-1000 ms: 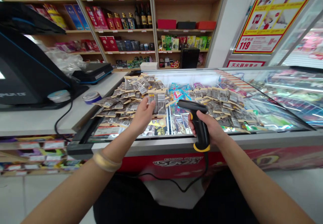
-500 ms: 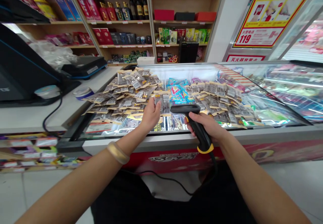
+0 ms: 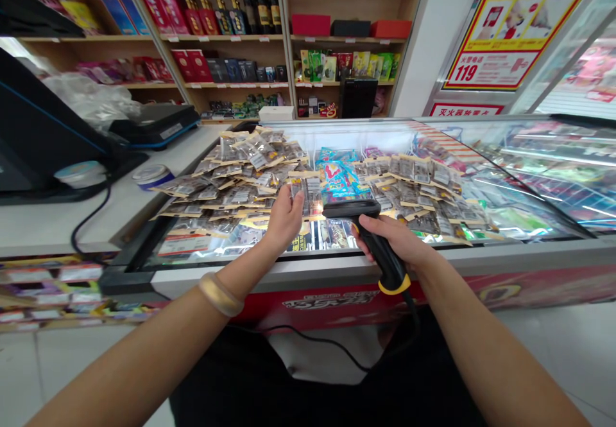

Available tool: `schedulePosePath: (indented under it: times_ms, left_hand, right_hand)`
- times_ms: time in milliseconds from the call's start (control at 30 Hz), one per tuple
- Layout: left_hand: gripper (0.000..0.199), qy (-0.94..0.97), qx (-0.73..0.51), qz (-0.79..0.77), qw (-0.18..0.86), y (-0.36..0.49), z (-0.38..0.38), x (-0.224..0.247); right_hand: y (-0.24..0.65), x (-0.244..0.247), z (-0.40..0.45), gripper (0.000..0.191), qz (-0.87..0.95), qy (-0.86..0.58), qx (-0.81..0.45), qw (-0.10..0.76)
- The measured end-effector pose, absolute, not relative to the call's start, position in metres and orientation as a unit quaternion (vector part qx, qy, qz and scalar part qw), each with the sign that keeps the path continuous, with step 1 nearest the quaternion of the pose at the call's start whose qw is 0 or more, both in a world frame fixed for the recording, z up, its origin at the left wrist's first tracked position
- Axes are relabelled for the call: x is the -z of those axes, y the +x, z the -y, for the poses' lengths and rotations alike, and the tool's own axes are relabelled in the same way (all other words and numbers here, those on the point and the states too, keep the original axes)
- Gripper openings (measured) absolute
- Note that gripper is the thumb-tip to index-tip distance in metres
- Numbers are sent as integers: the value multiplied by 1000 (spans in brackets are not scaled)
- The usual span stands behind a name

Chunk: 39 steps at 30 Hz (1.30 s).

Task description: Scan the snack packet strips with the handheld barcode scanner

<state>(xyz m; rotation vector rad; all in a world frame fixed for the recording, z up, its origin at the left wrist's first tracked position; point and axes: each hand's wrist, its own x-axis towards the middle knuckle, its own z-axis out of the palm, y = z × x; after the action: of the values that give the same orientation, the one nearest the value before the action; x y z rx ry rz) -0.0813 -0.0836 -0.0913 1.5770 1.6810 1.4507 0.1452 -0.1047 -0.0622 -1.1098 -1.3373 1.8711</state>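
Note:
My right hand is wrapped round the grip of a black barcode scanner with yellow trim, its head pointing left. A small light glows at the scanner's front. Facing it, my left hand pinches a small clear snack packet with a tan edge and a printed label. Behind the left hand lies a heap of similar packets on the freezer's glass top. A second pile of packets spreads to the right. Bright blue packets show between the two piles.
A chest freezer with a glass top spans the front. On the left counter stand a black scale, a round tub and a dark terminal. The scanner's cable hangs below. Stocked shelves rise behind.
The view has shifted slightly. A small light now shows at the scanner's front, by the packet. Both hands keep nearly the same pose and hold.

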Motion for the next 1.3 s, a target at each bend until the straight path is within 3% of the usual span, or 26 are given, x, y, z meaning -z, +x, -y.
schedulePosePath:
  times_ms: [233, 400, 567, 733, 867, 1000, 1133, 1300]
  left_hand:
    - [24, 569, -521, -586, 249, -83, 84, 90]
    - [24, 559, -538, -539, 329, -54, 69, 73]
    - [20, 570, -545, -519, 329, 16, 26, 43]
    - [26, 619, -519, -511, 294, 85, -19, 25]
    - [49, 731, -417, -514, 167, 108, -26, 33]
    - [41, 813, -308, -491, 54, 110, -20, 46]
    - [41, 808, -294, -508, 56, 110, -18, 43]
    - [39, 793, -369, -481, 66, 81, 0, 34]
  right_hand:
    - [146, 62, 109, 58, 492, -376, -711, 333]
    - [171, 47, 104, 54, 445, -354, -704, 425]
    - [220, 24, 79, 47, 394, -384, -646, 530]
    - [262, 14, 51, 41, 359, -424, -572, 603]
    - [276, 21, 32, 42, 332, -461, -570, 593]
    - [277, 29, 23, 40, 303, -474, -593, 576]
    - [276, 29, 24, 38, 303, -473, -577, 593]
    - [268, 22, 35, 41, 349, -465, -543, 605]
